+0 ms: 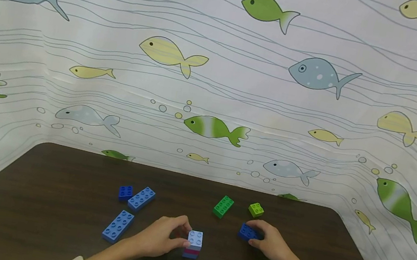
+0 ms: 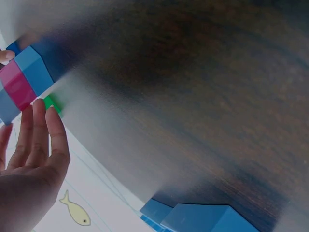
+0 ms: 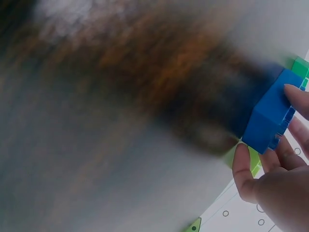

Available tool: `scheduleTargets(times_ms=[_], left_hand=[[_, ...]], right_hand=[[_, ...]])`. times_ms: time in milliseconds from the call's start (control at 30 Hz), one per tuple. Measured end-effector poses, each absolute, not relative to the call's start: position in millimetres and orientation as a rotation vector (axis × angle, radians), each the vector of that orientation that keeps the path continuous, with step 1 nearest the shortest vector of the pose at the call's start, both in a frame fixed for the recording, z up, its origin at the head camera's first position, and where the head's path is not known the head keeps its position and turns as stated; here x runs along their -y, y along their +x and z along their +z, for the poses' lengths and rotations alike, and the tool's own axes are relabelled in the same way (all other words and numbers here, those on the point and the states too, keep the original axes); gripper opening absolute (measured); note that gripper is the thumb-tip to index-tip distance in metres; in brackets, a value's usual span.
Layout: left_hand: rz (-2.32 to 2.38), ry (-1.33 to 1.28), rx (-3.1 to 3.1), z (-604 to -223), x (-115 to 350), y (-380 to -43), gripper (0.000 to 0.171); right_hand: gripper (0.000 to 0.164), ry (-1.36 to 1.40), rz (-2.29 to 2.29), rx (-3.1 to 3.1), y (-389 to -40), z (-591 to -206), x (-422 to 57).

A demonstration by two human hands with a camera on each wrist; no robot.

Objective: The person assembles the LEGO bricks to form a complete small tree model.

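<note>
My left hand (image 1: 164,234) has a light grip on the left side of a three-layer stack (image 1: 193,244), blue above and below with a pink layer between, upright on the counter (image 1: 52,209). My right hand (image 1: 270,242) pinches a dark blue brick (image 1: 247,232) between thumb and fingers, to the right of the stack and well apart from it; whether that brick rests on the counter or sits just above it, I cannot tell.

I take the step in hand to be picking up a brick to build with while I steady the stack. As I judge it, the next move calls for a secure pinch on the dark blue brick, its studs kept upward, then squaring it over the stack's top studs and pressing evenly while my left grip keeps the tower from tipping.

No container shows in the views. The spare pieces lie loose on the counter: a green brick (image 1: 223,206) and a lime brick (image 1: 256,210) farther back, and, left of the stack, a small blue brick (image 1: 125,193) beside a long blue brick (image 1: 141,198), with a second long blue brick (image 1: 118,226) nearer me.
</note>
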State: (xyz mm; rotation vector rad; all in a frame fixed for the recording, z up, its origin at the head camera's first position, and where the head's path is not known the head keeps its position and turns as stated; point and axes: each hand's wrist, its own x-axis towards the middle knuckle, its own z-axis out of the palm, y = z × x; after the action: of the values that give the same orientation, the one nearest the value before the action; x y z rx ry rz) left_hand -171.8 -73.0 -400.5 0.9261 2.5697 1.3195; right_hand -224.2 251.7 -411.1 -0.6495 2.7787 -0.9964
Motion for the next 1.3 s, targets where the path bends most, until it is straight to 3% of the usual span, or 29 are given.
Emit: scheduleTargets(times_ms=[333, 733, 1300], left_hand=[[1.316, 0.917, -2.562, -399.9, 74.1, -172.6, 0.018], [1.31, 0.924, -2.578, -401.0, 73.7, -172.6, 0.018], [1.328, 0.92, -2.535, -400.1, 73.9, -172.2, 0.017]], right_hand=[[0.037, -0.782, -1.047, -2.711, -223.3, -396.6, -238.0], [0.035, -0.983, -1.087, -2.522, -200.8, -363.6, -189.0], [0.034, -1.062, -1.006, -2.464, -189.1, -363.0, -165.2]])
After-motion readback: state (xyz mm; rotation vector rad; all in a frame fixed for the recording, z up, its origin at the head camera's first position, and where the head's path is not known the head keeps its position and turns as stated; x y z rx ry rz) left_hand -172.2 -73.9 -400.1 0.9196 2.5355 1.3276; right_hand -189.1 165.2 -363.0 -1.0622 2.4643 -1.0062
